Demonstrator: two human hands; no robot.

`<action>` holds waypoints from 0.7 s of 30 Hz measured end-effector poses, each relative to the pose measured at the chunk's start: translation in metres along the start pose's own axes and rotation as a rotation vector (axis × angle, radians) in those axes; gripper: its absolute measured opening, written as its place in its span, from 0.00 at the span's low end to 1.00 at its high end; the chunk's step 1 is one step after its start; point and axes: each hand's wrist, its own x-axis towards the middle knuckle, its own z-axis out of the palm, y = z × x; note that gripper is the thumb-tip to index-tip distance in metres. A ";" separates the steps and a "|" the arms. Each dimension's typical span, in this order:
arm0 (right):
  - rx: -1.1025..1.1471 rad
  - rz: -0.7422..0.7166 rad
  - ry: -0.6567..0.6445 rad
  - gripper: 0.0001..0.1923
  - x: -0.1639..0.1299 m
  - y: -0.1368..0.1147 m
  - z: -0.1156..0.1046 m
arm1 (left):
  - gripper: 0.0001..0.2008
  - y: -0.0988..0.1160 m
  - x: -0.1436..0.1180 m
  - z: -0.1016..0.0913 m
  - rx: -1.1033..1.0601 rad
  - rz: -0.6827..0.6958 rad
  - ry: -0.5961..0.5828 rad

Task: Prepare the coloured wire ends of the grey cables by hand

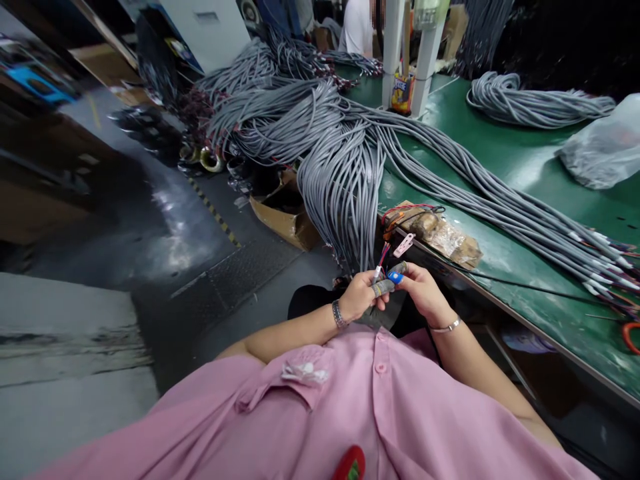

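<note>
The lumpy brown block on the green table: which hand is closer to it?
Right. The right hand is just below the brown block in the picture, not touching it. The left hand is farther off, to the left.

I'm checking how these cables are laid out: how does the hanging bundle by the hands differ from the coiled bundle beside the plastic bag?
The hanging bundle droops off the green table; the coiled bundle lies on it. The hanging bundle fans out wide, while the coiled bundle curves round at its left end in the picture. The hanging bundle is near the left hand; the coiled bundle lies farther off. Both hold many grey cables.
</note>
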 end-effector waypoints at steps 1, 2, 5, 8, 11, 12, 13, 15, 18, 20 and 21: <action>-0.013 -0.011 -0.005 0.10 0.000 0.000 0.001 | 0.15 0.000 0.000 -0.001 0.012 0.001 -0.014; -0.028 -0.020 -0.006 0.10 0.001 0.001 0.003 | 0.15 0.000 -0.001 -0.001 0.020 0.001 -0.022; -0.055 -0.046 0.026 0.10 0.002 0.002 0.004 | 0.15 0.000 -0.002 -0.002 0.003 0.004 0.005; -0.040 -0.057 0.077 0.10 0.003 0.004 0.006 | 0.17 0.000 -0.003 -0.002 -0.062 0.005 0.071; -0.023 -0.055 0.110 0.10 0.003 0.005 0.010 | 0.16 -0.001 -0.003 -0.001 -0.120 0.018 0.127; -0.022 -0.056 0.121 0.10 0.003 0.005 0.011 | 0.16 -0.002 -0.002 -0.001 -0.133 0.028 0.139; -0.019 -0.058 0.131 0.10 0.003 0.005 0.012 | 0.16 -0.002 -0.002 0.000 -0.144 0.038 0.148; -0.005 -0.057 0.145 0.10 0.003 0.006 0.012 | 0.15 -0.003 -0.002 0.000 -0.166 0.051 0.161; 0.078 0.010 0.145 0.12 0.003 0.008 0.008 | 0.15 -0.002 -0.003 -0.001 -0.195 0.052 0.177; 0.189 0.084 0.170 0.16 0.005 0.011 0.001 | 0.15 0.000 -0.003 -0.003 -0.214 0.047 0.183; 0.253 0.117 0.191 0.18 0.007 0.012 -0.003 | 0.15 0.001 -0.004 -0.004 -0.222 0.044 0.184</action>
